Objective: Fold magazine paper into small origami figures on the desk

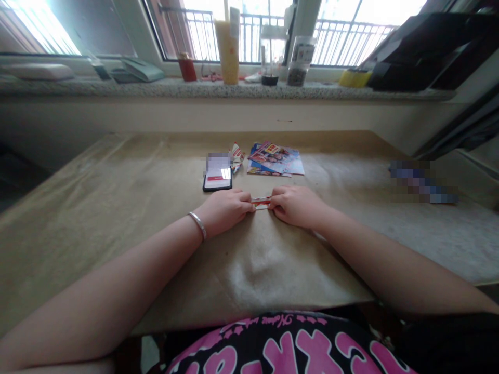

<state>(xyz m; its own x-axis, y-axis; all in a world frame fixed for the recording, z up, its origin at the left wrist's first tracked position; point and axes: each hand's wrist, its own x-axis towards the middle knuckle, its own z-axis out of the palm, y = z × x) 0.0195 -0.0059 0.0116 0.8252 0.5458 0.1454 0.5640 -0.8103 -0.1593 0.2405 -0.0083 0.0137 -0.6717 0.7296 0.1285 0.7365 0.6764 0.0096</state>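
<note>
My left hand [230, 209], with a silver bracelet at its wrist, is closed on the left end of a narrow strip of folded printed paper [261, 202]. The strip's right end is pinched in my right hand [294, 206]. Only its middle shows, with red, white and yellow print; my fingers cover both ends. It lies low, at the tabletop. Just beyond my left hand is a phone [217, 182] with its screen lit. A folded red and white paper piece [237, 157] stands beside the phone. Farther off lies a small stack of colourful printed sheets [278, 158].
A tan cover lies over the table [156, 249]. Toward the right edge there is a blurred-out bluish item [423, 182]. Along the windowsill [156, 89] stand a red-capped bottle [187, 67], a tall yellow cup [227, 52], clear containers and a black object [424, 52].
</note>
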